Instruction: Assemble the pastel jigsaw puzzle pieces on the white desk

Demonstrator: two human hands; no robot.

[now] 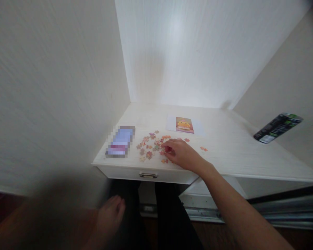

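Loose jigsaw puzzle pieces (149,154), orange, pink and grey-green, lie scattered on the white desk (224,149). My right hand (181,152) reaches in over the right side of this pile, its fingertips pinched together low among the pieces. Whatever lies between those fingertips is hidden. Below the desk edge, my left hand (112,211) rests by my lap with its fingers curled in, nothing visible in them. Behind the pile lies a picture (184,125) of a yellow figure on a white sheet (171,123).
A phone-like device (121,140), blurred out, lies left of the pieces. A dark can-shaped container (278,127) stands at the right by the side panel. White panels (177,52) enclose the desk on three sides. A drawer handle (148,175) sits on the front.
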